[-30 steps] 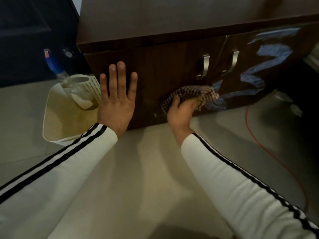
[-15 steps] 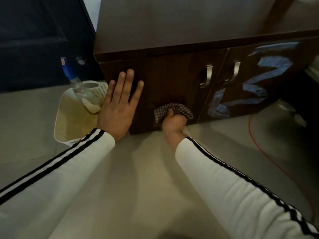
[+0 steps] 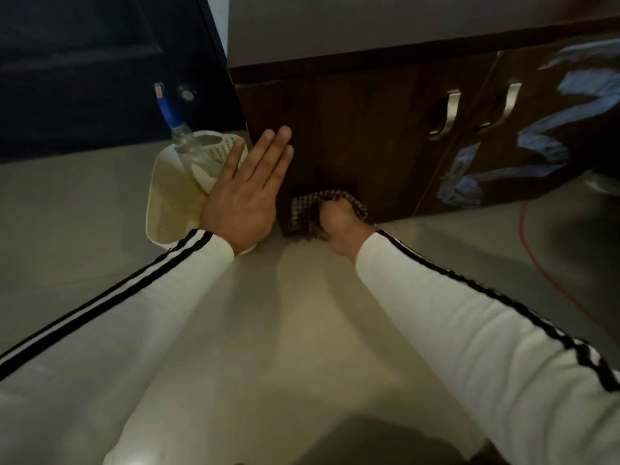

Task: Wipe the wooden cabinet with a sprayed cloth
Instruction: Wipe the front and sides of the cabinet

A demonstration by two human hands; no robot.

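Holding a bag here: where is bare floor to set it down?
Bare floor lies between the two sleeves and left of the white basket. Crowded: the cabinet corner, with left hand, right hand and cloth; an orange cord lies rightward.

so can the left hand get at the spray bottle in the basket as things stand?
Probably yes. The left hand is open and holds nothing, and the spray bottle leans in the white basket right beside it, its blue nozzle up above the rim. Nothing visible stands between them.
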